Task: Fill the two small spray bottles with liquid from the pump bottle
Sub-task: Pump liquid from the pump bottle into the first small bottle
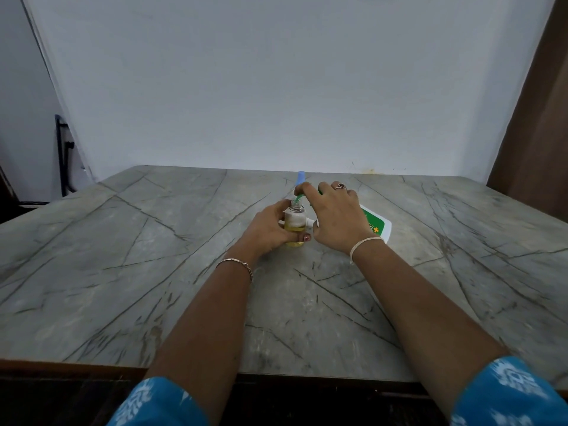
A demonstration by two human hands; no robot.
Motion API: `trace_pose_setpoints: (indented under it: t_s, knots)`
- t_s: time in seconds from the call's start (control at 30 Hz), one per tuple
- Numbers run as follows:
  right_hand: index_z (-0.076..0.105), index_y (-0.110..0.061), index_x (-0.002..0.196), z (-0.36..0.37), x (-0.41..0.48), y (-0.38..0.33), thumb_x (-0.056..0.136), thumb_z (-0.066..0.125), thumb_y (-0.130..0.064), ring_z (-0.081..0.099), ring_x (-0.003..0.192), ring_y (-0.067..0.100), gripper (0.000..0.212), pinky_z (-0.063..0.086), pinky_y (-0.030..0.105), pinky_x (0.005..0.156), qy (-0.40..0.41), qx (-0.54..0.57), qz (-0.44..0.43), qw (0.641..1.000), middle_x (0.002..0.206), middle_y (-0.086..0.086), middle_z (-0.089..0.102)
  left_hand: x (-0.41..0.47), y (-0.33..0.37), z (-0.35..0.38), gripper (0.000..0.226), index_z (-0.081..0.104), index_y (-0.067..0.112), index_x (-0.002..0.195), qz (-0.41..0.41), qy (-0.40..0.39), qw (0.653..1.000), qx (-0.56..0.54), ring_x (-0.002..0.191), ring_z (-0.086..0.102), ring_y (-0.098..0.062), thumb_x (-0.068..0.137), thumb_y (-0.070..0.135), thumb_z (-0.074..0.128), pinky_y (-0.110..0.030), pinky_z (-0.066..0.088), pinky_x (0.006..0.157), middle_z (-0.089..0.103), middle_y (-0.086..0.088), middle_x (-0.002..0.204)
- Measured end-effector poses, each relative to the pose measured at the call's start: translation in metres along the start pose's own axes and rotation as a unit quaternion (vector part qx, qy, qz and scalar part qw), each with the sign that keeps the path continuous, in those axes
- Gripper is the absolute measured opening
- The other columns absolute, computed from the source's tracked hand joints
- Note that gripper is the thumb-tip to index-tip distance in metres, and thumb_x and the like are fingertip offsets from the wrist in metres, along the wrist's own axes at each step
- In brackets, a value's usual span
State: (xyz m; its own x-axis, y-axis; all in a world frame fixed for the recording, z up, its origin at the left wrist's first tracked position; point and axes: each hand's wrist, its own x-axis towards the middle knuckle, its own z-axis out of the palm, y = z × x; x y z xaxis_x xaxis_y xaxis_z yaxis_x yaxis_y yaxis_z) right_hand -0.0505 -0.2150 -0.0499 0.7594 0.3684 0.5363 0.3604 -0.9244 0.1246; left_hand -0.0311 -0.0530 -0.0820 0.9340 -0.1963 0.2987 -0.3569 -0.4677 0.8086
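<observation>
My left hand (270, 227) grips a small clear spray bottle (294, 224) that stands upright on the table with its neck open. Yellowish liquid shows in its lower part. My right hand (336, 215) curls over the top of the white pump bottle with a green label (378, 225), which leans behind that hand. A thin green spout (299, 198) comes from under my right fingers and reaches the small bottle's neck. A blue object (301, 176) pokes up just behind my hands; most of it is hidden. A small white piece (309, 222) sits between my hands.
Everything sits on a grey marble-patterned table (153, 256) that runs back to a white wall. A dark metal frame (63, 155) stands off the far left corner. A brown panel (534, 133) rises at the right.
</observation>
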Motion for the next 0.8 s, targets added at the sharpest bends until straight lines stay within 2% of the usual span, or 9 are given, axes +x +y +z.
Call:
trace_pose_setpoints:
  t_s: [0.13, 0.27, 0.4, 0.5, 0.63, 0.8]
  knots:
    - [0.031, -0.030, 0.135, 0.0018, -0.0007, -0.0004, 0.076, 0.067, -0.026, 0.051, 0.107, 0.030, 0.069, 0.041, 0.043, 0.091, 0.008, -0.007, 0.001, 1.000, 0.113, 0.007, 0.056, 0.0006, -0.0010, 0.0010, 0.062, 0.056, 0.031, 0.116, 0.002, 0.001, 1.000, -0.006, 0.101, 0.067, -0.017, 0.065, 0.020, 0.089, -0.018, 0.051, 0.082, 0.069, -0.001, 0.114]
    - [0.024, -0.034, 0.143, 0.0027, -0.0034, 0.0038, 0.078, 0.066, -0.029, 0.052, 0.108, 0.030, 0.078, 0.043, 0.043, 0.092, 0.007, -0.016, -0.009, 1.000, 0.113, 0.007, 0.055, 0.0004, -0.0010, 0.0010, 0.066, 0.057, 0.025, 0.123, 0.004, 0.000, 1.000, -0.002, 0.104, 0.065, -0.017, 0.065, 0.022, 0.089, -0.027, 0.052, 0.092, 0.068, 0.001, 0.115]
    - [0.020, -0.036, 0.146, 0.0015, -0.0062, 0.0065, 0.079, 0.064, -0.029, 0.052, 0.106, 0.030, 0.080, 0.044, 0.043, 0.089, 0.005, -0.021, -0.015, 1.000, 0.110, 0.007, 0.055, 0.0009, -0.0004, 0.0011, 0.067, 0.056, 0.026, 0.124, 0.000, -0.003, 1.000, 0.001, 0.104, 0.065, -0.018, 0.065, 0.024, 0.089, -0.027, 0.051, 0.091, 0.067, -0.001, 0.118]
    - [0.025, -0.034, 0.141, 0.0015, -0.0047, 0.0041, 0.077, 0.066, -0.029, 0.053, 0.106, 0.030, 0.076, 0.044, 0.044, 0.090, 0.002, -0.014, -0.007, 1.000, 0.111, 0.007, 0.056, 0.0014, -0.0005, 0.0010, 0.064, 0.055, 0.031, 0.118, 0.000, 0.002, 1.000, 0.009, 0.104, 0.065, -0.018, 0.064, 0.025, 0.090, -0.029, 0.051, 0.093, 0.067, 0.002, 0.115]
    - [0.031, -0.031, 0.135, 0.0026, -0.0011, -0.0005, 0.075, 0.066, -0.026, 0.052, 0.106, 0.031, 0.070, 0.043, 0.044, 0.089, 0.012, -0.019, 0.004, 1.000, 0.112, 0.008, 0.056, 0.0010, -0.0023, 0.0011, 0.066, 0.058, 0.028, 0.120, -0.002, 0.003, 1.000, -0.001, 0.105, 0.066, -0.018, 0.063, 0.025, 0.090, -0.036, 0.052, 0.097, 0.069, 0.001, 0.116]
    - [0.027, -0.033, 0.139, 0.0042, -0.0025, 0.0006, 0.076, 0.068, -0.030, 0.052, 0.109, 0.031, 0.075, 0.043, 0.044, 0.091, 0.012, -0.026, 0.000, 1.000, 0.115, 0.008, 0.056, 0.0000, -0.0010, 0.0021, 0.061, 0.059, 0.031, 0.115, 0.006, 0.006, 1.000, -0.017, 0.103, 0.066, -0.016, 0.064, 0.024, 0.090, -0.032, 0.053, 0.095, 0.070, 0.002, 0.112]
